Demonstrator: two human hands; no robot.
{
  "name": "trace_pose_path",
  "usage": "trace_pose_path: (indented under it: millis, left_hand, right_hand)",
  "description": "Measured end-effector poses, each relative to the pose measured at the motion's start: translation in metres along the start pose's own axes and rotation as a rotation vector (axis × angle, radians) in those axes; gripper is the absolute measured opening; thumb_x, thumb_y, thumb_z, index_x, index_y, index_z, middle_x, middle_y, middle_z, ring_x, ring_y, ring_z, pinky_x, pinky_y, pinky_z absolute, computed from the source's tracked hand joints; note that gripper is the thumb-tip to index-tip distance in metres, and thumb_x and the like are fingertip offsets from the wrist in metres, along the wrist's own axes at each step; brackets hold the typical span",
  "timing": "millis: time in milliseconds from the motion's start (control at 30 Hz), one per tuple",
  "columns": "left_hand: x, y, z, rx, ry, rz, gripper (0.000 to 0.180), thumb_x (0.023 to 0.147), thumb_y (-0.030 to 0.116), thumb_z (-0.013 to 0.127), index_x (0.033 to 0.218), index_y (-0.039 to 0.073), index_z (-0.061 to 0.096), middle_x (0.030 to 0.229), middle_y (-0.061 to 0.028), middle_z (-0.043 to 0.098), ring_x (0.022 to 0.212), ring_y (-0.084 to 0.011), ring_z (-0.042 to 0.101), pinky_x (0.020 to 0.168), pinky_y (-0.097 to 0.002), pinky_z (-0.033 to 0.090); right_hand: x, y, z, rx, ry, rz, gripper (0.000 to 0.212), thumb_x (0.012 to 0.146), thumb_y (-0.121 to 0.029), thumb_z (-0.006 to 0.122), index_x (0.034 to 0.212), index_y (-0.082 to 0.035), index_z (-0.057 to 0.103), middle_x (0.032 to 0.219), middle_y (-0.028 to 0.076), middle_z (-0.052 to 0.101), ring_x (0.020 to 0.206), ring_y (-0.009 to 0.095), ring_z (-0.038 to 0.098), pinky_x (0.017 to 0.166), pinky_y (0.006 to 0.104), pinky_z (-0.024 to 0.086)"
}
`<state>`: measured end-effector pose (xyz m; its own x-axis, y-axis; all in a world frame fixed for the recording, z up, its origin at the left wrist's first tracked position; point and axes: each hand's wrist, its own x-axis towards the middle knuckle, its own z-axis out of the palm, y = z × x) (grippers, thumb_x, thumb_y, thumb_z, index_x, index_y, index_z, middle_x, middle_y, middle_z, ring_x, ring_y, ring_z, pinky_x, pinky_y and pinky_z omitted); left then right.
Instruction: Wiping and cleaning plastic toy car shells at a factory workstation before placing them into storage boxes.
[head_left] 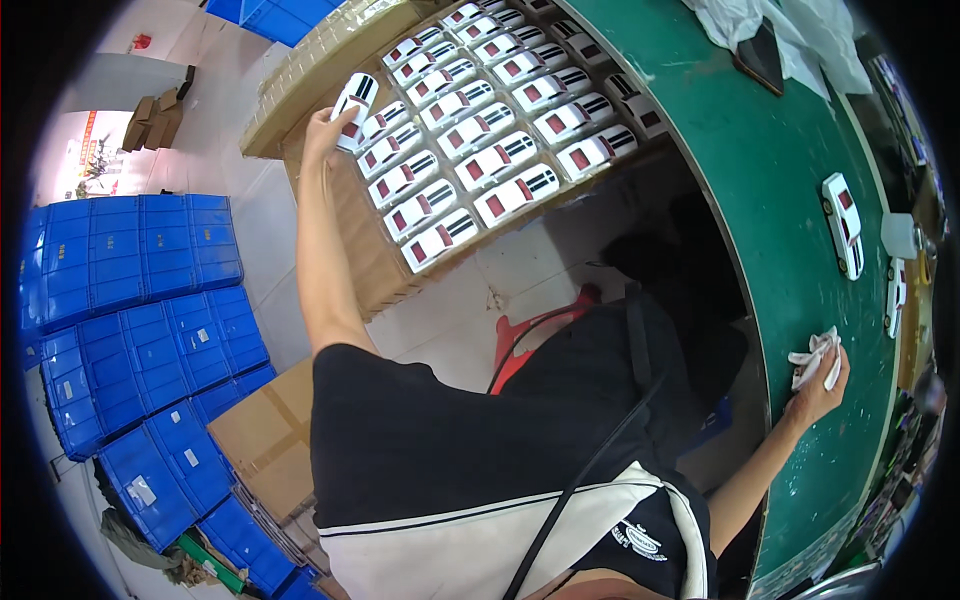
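Observation:
My left hand reaches far out and grips a white toy car with black stripes and a red rear panel. Under and beside it, rows of matching toy cars cover a brown cardboard surface. On the right, my right hand is closed around a crumpled white cloth over the green worktable. Farther up the table lies another white toy car, apart from my right hand. One more toy car is by the table's right edge.
Blue plastic crates are stacked at the left, with a cardboard box near them. A red stool stands below me between the cardboard surface and the worktable. A dark phone and white plastic bags lie at the table's far end.

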<state>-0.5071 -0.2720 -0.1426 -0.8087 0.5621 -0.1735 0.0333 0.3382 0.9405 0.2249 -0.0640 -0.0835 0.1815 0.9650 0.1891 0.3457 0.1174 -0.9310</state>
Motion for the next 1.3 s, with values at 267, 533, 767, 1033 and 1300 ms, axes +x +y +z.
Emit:
trace_pose_path:
  millis: [267, 533, 767, 1033, 1300]
  left_hand:
    - [0.111, -0.067, -0.042, -0.071, 0.093, -0.347, 0.031, 0.072, 0.029, 0.070, 0.088, 0.005, 0.059, 0.077, -0.0052, 0.056, 0.066, -0.0172, 0.055, 0.053, -0.0349, 0.050]
    - [0.164, -0.095, -0.018, 0.973, 0.187, -0.189, 0.055, 0.078, 0.053, 0.049, 0.099, 0.004, 0.062, 0.102, -0.0167, 0.058, 0.090, -0.0280, 0.057, 0.071, -0.0394, 0.047]
    - [0.149, -0.105, 0.038, 1.781, 0.017, -0.068, 0.041, 0.090, 0.032, 0.028, 0.130, 0.039, 0.023, 0.116, -0.0146, 0.044, 0.105, -0.0385, 0.046, 0.081, -0.0490, 0.041]
    - [0.140, -0.066, 0.018, 1.301, 0.195, -0.188, 0.056, 0.080, 0.046, 0.046, 0.121, 0.009, 0.041, 0.117, -0.0220, 0.046, 0.108, -0.0385, 0.045, 0.087, -0.0466, 0.039]
    - [0.151, -0.068, 0.028, 1.029, 0.484, 0.105, 0.053, 0.075, 0.038, 0.056, 0.108, -0.004, 0.049, 0.104, -0.0272, 0.053, 0.096, -0.0410, 0.051, 0.085, -0.0456, 0.040]
  right_hand:
    - [-0.004, 0.004, -0.001, -0.100, 0.070, -0.038, 0.020, 0.085, -0.009, 0.052, 0.102, 0.002, 0.054, 0.092, 0.008, 0.058, 0.079, 0.013, 0.055, 0.068, 0.0228, 0.046]
    - [-0.003, -0.028, 0.004, -0.147, 0.094, 0.208, 0.027, 0.087, -0.018, 0.047, 0.106, -0.001, 0.053, 0.093, 0.009, 0.059, 0.079, 0.015, 0.057, 0.068, 0.0233, 0.046]
    - [0.090, -0.057, 0.029, -0.278, -0.081, -0.203, 0.021, 0.077, -0.006, 0.041, 0.090, -0.002, 0.058, 0.085, 0.005, 0.058, 0.083, 0.014, 0.053, 0.074, 0.0237, 0.040]
    - [0.135, -0.076, 0.085, -1.092, -0.445, -0.284, 0.063, 0.068, -0.037, 0.065, 0.121, -0.010, 0.043, 0.113, 0.012, 0.050, 0.103, 0.029, 0.050, 0.083, 0.0375, 0.043]
    - [0.092, -0.065, 0.017, -1.172, -0.425, -0.552, 0.051, 0.071, -0.002, 0.053, 0.117, -0.023, 0.047, 0.110, 0.015, 0.044, 0.081, 0.030, 0.057, 0.063, 0.0374, 0.049]
